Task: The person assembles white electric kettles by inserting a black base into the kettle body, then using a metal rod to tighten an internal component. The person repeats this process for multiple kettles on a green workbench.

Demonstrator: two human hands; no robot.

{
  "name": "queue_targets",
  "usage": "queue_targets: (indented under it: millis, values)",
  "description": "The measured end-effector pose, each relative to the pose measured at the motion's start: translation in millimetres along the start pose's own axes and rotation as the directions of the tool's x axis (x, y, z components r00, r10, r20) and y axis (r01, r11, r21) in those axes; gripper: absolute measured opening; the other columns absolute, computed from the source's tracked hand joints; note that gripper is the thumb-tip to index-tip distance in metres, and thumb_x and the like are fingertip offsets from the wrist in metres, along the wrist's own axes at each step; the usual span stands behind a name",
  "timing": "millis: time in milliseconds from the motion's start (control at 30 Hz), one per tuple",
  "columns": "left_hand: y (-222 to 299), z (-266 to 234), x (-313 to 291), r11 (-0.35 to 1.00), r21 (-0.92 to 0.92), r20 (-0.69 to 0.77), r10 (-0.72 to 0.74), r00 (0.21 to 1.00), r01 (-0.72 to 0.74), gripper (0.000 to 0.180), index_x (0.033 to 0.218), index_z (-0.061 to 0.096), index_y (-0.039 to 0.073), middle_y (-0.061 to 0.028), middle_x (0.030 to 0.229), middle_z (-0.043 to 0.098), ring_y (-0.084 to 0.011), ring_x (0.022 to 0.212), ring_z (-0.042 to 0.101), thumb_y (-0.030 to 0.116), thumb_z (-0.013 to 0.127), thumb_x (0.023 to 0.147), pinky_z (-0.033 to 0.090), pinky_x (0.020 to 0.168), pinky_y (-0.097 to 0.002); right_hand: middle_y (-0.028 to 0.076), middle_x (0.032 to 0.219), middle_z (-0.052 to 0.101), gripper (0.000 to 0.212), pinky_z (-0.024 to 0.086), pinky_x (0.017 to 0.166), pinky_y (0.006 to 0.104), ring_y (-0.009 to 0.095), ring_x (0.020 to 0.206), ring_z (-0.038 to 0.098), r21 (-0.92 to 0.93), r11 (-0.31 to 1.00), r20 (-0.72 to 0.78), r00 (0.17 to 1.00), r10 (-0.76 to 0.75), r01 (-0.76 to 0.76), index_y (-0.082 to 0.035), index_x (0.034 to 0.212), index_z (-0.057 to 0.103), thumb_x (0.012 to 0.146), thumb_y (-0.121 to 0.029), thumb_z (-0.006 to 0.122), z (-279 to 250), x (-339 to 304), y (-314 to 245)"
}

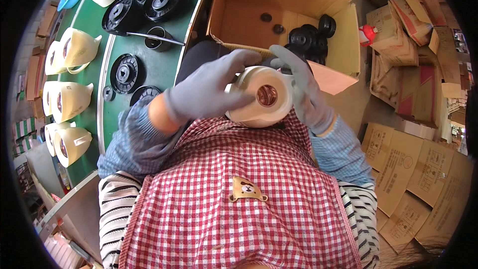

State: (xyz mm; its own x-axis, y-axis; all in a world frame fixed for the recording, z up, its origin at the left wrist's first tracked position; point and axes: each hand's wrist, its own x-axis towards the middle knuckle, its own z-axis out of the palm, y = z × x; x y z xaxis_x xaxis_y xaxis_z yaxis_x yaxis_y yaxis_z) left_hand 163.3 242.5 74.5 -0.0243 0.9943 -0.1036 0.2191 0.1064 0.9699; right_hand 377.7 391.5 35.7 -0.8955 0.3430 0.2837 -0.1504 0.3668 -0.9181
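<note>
Held in front of the apron is a cream jug, its round opening facing up and a shiny copper-coloured inside showing. My left hand, in a grey glove, grips its left side, with the thumb across the front. At the right side of the jug is my gloved right hand, slightly blurred. Its fingers are stretched out and apart, pointing over the far edge; how firmly it touches is unclear. Similar cream jugs stand along the green table at left.
Black round discs lie on the green table, near a dark cup with a thin metal rod across it. Ahead stands an open cardboard box holding several black round parts. Flattened cartons and opened boxes fill the right side.
</note>
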Motion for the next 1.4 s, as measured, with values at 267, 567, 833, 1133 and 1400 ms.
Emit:
queue_targets:
  millis: [267, 567, 833, 1133, 1400]
  values:
    - [29, 25, -16, 0.708, 0.683, 0.085, 0.166, 0.982, -0.179, 0.066, 0.121, 0.063, 0.010, -0.0252, 0.142, 0.045, -0.0428, 0.127, 0.052, 0.033, 0.088, 0.064, 0.051, 0.100, -0.0478, 0.022, 0.153, 0.042, 0.087, 0.034, 0.114, 0.0582, 0.044, 0.138, 0.042, -0.495, 0.840, 0.354, 0.935, -0.037, 0.220, -0.008, 0.117, 0.065, 0.059, -0.069, 0.085, -13, 9, -18]
    - [19, 27, -3, 0.676, 0.707, 0.147, 0.144, 0.978, -0.206, 0.034, 0.091, 0.075, 0.009, -0.0215, 0.137, 0.046, -0.0378, 0.121, 0.052, 0.027, 0.084, 0.063, 0.054, 0.094, -0.0448, 0.022, 0.147, 0.047, 0.036, 0.031, 0.113, 0.0571, 0.038, 0.132, 0.045, -0.608, 0.788, 0.229, 0.971, 0.063, 0.092, -0.005, 0.084, 0.077, 0.065, -0.036, 0.078, 11, 7, -27]
    - [4, 18, 0, 0.697, 0.675, 0.190, 0.149, 0.970, -0.239, 0.040, 0.102, 0.077, 0.013, -0.0201, 0.138, 0.046, -0.0389, 0.120, 0.051, 0.025, 0.085, 0.064, 0.053, 0.096, -0.0443, 0.021, 0.148, 0.047, 0.051, 0.029, 0.114, 0.0572, 0.038, 0.136, 0.043, -0.635, 0.770, 0.212, 0.973, 0.095, 0.063, -0.008, 0.102, 0.077, 0.067, -0.045, 0.080, 22, 5, -15]
    - [-44, 22, -60, 0.992, -0.022, -0.302, -0.127, 0.945, 0.126, 0.060, 0.130, 0.054, -0.002, -0.0132, 0.126, 0.060, -0.0174, 0.113, 0.061, 0.025, 0.085, 0.085, 0.051, 0.099, -0.0324, 0.018, 0.138, 0.059, 0.110, 0.043, 0.107, 0.0425, 0.032, 0.121, 0.059, -0.580, 0.798, 0.143, 0.944, 0.298, -0.164, -0.004, 0.150, 0.045, 0.066, -0.063, 0.085, -20, 3, -16]
    - [-59, -15, 54, 0.935, -0.267, -0.313, -0.315, 0.896, 0.235, 0.038, 0.127, 0.064, -0.004, -0.0101, 0.110, 0.071, -0.0171, 0.094, 0.069, 0.024, 0.066, 0.101, 0.057, 0.084, -0.0280, 0.019, 0.101, 0.072, 0.046, 0.058, 0.086, 0.0402, 0.029, 0.095, 0.074, -0.026, 0.952, 0.142, 0.942, 0.304, -0.304, 0.000, 0.128, 0.061, 0.090, -0.023, 0.074, 61, -13, -76]
